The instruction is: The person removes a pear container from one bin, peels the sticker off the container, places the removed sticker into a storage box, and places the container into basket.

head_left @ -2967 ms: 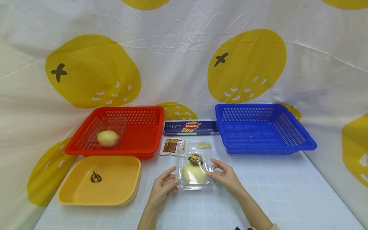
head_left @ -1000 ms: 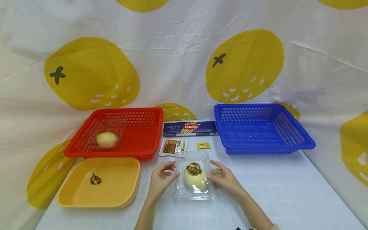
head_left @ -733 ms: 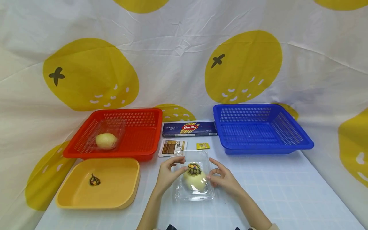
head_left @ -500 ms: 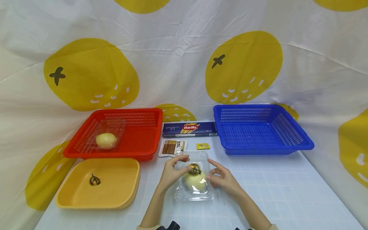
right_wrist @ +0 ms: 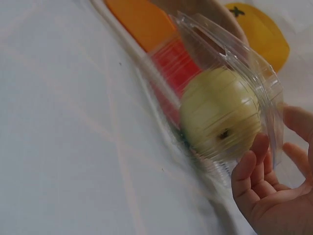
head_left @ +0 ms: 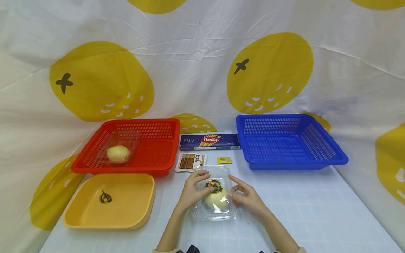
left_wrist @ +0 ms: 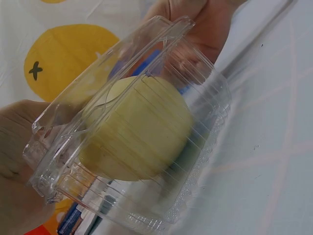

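Note:
A clear plastic clamshell box (head_left: 199, 212) with a round fruit sticker (head_left: 213, 184) on its lid stands on the table in front of me. Inside lies a pale yellow fruit (right_wrist: 220, 110), a dark spot at its end in the right wrist view. My left hand (head_left: 191, 189) rests over the lid's left side, thumb beside the sticker and the other fingers spread toward the far part. At the right edge, my right hand (head_left: 248, 198) pinches the rim between thumb and bent fingers, index finger reaching along the side. In the left wrist view, the lid partly covers both hands.
A red basket (head_left: 158, 170) at the back left holds another boxed pale fruit (head_left: 117, 154). Before it stands a yellow tray (head_left: 107, 225) with a sticker inside. A blue basket (head_left: 297, 165) is at right. Between them lie a spaghetti box (head_left: 193, 141), a brown-white packet (head_left: 187, 161) and a yellow sachet (head_left: 224, 160).
The box, earlier farther back and overlapping the sachet, has come down nearer me. My left hand left its side, then moved right over the lid. The right hand has stayed at the right edge.

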Available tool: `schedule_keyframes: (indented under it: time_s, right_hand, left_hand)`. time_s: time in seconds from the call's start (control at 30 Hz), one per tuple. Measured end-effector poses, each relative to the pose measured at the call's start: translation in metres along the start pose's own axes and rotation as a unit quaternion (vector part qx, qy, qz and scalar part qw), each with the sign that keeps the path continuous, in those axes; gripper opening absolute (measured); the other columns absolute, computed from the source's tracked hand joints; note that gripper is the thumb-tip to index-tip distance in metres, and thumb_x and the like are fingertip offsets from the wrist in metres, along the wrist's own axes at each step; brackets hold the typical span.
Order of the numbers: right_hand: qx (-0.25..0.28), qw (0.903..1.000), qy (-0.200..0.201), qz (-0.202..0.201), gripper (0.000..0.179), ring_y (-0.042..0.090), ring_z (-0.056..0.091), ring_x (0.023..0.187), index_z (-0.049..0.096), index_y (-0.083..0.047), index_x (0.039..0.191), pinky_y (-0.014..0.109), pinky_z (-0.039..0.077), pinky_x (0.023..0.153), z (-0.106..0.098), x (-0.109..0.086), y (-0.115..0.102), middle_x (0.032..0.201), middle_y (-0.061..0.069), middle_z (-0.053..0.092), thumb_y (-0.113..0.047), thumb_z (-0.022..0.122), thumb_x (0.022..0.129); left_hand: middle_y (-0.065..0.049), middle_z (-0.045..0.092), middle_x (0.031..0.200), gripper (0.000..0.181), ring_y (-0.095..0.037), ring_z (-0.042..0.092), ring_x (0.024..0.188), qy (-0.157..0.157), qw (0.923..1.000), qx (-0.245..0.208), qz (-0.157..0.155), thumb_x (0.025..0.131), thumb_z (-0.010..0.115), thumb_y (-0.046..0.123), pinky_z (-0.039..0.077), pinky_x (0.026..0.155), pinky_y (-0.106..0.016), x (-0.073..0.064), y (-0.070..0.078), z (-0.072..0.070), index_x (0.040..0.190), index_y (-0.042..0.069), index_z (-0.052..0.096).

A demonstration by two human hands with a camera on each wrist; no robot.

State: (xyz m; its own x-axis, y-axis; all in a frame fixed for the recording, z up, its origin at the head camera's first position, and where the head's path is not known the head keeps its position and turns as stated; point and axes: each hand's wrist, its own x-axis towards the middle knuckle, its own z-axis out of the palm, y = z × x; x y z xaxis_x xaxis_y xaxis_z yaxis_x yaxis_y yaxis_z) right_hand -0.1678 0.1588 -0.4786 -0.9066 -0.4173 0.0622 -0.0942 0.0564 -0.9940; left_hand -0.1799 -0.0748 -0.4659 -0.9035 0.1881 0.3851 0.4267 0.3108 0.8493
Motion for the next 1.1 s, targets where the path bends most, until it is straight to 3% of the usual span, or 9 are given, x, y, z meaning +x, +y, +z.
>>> schedule_keyframes:
  time_s: [0.23, 0.43, 0.7, 1.1]
  right_hand:
    - [0.006, 0.9999, -0.004, -0.009, 0.067, 0.009, 0.052, 0.061, 0.031, 0.001, 0.144, 0.024, 0.049, 0.057, 0.0001, -0.0006, 0.0018, 0.091, 0.012, 0.054, -0.007, 0.064, 0.087]
    - [0.012, 0.9999, 0.001, -0.008, 0.066, 0.010, 0.052, 0.061, 0.032, 0.001, 0.144, 0.024, 0.049, 0.057, 0.0014, -0.0009, 0.0018, 0.091, 0.013, 0.053, -0.006, 0.064, 0.087]
    - [0.018, 0.9997, 0.005, -0.014, 0.065, 0.007, 0.051, 0.060, 0.032, 0.002, 0.144, 0.022, 0.048, 0.056, 0.0033, -0.0010, 0.0026, 0.091, 0.009, 0.051, -0.003, 0.063, 0.086]
    - [0.015, 0.9998, 0.004, -0.014, 0.065, 0.007, 0.051, 0.061, 0.032, 0.001, 0.144, 0.022, 0.049, 0.056, 0.0038, -0.0013, 0.0035, 0.092, 0.009, 0.050, -0.004, 0.063, 0.087]
  left_hand:
    - [-0.010, 0.062, 0.115, 0.044, -0.029, 0.052, 0.114, 0.009, 0.9995, 0.026, 0.014, 0.069, 0.081, 0.012, 0.038, 0.098, -0.053, -0.0012, 0.0006, 0.0007, 0.108, -0.004, 0.068]
    - [-0.010, 0.062, 0.114, 0.048, -0.029, 0.052, 0.113, 0.011, 0.9984, 0.049, 0.026, 0.069, 0.081, 0.016, 0.033, 0.098, -0.056, -0.0023, 0.0017, 0.0017, 0.109, -0.006, 0.066]
    - [-0.009, 0.062, 0.111, 0.047, -0.028, 0.051, 0.112, 0.006, 0.9940, 0.088, 0.066, 0.070, 0.078, 0.022, 0.035, 0.094, -0.053, -0.0034, -0.0026, 0.0012, 0.107, -0.005, 0.067]
    - [-0.007, 0.062, 0.108, 0.041, -0.026, 0.051, 0.109, -0.007, 0.9938, 0.095, 0.057, 0.068, 0.080, 0.025, 0.037, 0.092, -0.052, -0.0017, 0.0000, -0.0016, 0.100, 0.000, 0.070]
